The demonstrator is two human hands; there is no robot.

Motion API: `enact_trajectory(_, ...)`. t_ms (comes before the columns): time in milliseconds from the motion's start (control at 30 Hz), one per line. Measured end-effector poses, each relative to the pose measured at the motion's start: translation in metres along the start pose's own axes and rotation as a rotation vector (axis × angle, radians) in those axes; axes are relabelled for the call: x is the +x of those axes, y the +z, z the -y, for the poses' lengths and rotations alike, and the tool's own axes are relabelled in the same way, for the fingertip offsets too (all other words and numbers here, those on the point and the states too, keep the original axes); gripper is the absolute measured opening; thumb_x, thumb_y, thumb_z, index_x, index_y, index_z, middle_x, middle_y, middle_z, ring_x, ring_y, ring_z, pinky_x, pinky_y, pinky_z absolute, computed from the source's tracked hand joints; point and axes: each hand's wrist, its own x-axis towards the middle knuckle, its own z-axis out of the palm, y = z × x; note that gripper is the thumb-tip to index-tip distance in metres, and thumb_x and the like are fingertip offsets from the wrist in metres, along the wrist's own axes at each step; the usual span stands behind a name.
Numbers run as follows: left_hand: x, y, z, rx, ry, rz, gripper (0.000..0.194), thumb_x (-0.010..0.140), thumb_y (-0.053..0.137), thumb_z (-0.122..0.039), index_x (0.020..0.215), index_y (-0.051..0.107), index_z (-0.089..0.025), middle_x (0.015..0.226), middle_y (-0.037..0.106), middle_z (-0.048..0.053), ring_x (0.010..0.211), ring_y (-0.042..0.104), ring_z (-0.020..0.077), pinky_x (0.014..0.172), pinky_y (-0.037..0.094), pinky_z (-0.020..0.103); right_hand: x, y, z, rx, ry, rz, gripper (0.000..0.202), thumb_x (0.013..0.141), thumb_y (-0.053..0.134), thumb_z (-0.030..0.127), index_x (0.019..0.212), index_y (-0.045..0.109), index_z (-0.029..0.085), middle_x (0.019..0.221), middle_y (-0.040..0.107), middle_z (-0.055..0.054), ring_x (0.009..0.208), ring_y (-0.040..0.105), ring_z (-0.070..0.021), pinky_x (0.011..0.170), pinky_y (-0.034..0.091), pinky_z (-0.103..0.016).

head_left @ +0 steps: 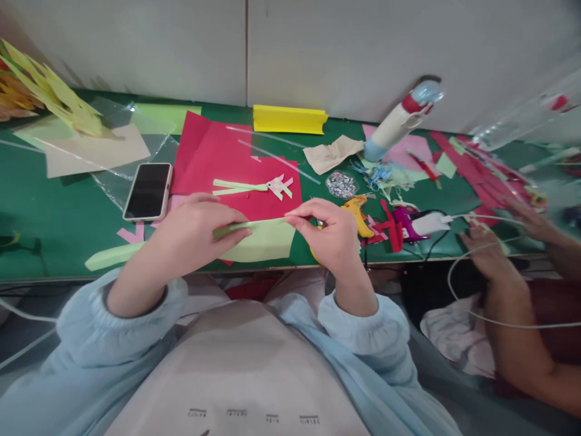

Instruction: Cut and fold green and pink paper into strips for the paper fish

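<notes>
Between my two hands a sheet of light green paper [265,241] is held near the table's front edge, with a fold along its upper side. My left hand [195,233] pinches the left part of it. At the upper right corner, the thumb and forefinger of my right hand [327,229] are closed on the paper. Just beyond lies a small paper figure [278,186] with an eye and pale green strips, on red paper [213,148]. A long pale green piece [111,257] lies left of my left wrist.
A phone [148,191] lies to the left. Rightward are a yellow glue gun [358,213], a bag of small beads or eyes [341,184], a bottle [399,121] and a purple device [405,224] with cables. Another person's hands [488,251] work at the far right.
</notes>
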Motion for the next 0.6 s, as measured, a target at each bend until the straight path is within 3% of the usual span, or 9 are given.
enact_trajectory(233,-0.007,0.000,0.007,0.053,0.000,0.012,0.038,0.097,0.047,-0.046,0.076,0.071,-0.024,0.073,0.072,0.000,0.070,0.066,0.0162,0.091,0.049,0.036,0.004,-0.010,0.003,-0.182,-0.118,0.113,0.006,0.084,0.074,0.029,0.086,0.077,0.024,0.085,0.074,-0.003,0.083,0.065,-0.0180,0.080,0.050,-0.034)
enact_trajectory(433,-0.008,0.002,-0.001,0.112,0.102,-0.001,0.035,0.099,0.046,-0.040,0.079,0.070,-0.024,0.074,0.074,0.000,0.068,0.065,0.0165,0.095,0.046,0.040,0.012,-0.003,0.017,-0.287,-0.224,0.293,0.012,0.087,0.072,0.033,0.090,0.078,0.024,0.086,0.074,-0.003,0.083,0.060,-0.0187,0.082,0.046,-0.035)
enact_trajectory(600,-0.008,-0.003,-0.011,0.129,0.097,-0.012,0.034,0.100,0.044,-0.034,0.082,0.071,-0.023,0.076,0.075,0.002,0.069,0.067,0.0188,0.097,0.046,0.043,0.011,0.001,0.019,-0.291,-0.275,0.316,0.017,0.092,0.065,0.034,0.090,0.078,0.023,0.086,0.072,-0.003,0.082,0.059,-0.0174,0.082,0.044,-0.034)
